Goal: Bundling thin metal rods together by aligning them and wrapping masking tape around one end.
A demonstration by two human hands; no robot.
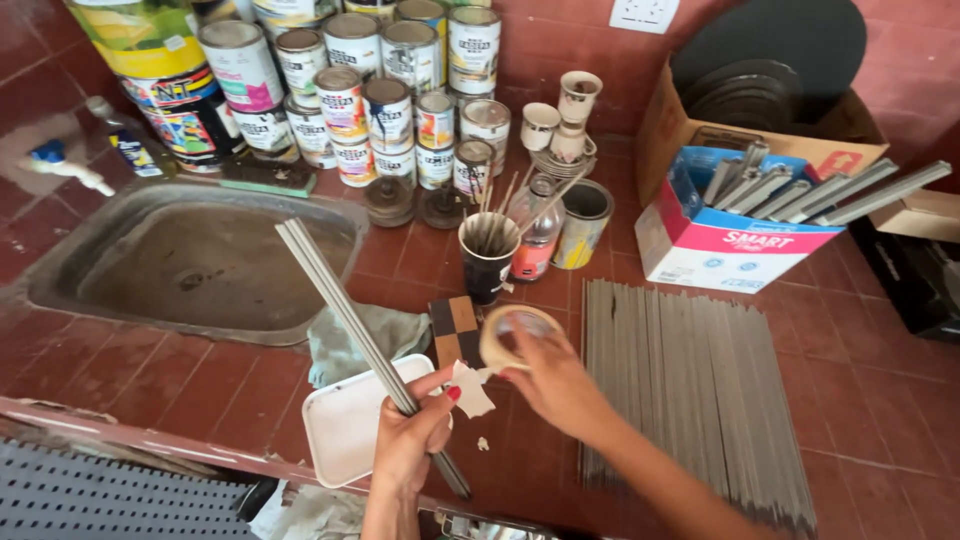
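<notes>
Low in the centre of the frame, our left hand [410, 440] was closed around a bundle of thin grey metal strips [345, 310], which slanted from the lower centre up toward the left. Just to its right, our right hand [555, 385] gripped a roll of pale masking tape [515, 335], fingers curled round the ring. A torn white piece of tape [470, 388] hung between the two hands, touching the left thumb.

Under the left hand lay a white tray [345, 420] on the red tiled tabletop [870, 400], beside a green cloth [350, 340]. At the lower right, a flat stack of grey strips [700, 400] lay spread out.

In the middle, a dark cup [487, 260] held thin sticks. At the upper left, stacked paint tins [390, 100] stood behind a sunken sink basin [200, 260]. At the upper right, an open blue and white box [730, 235] held more grey metal pieces.
</notes>
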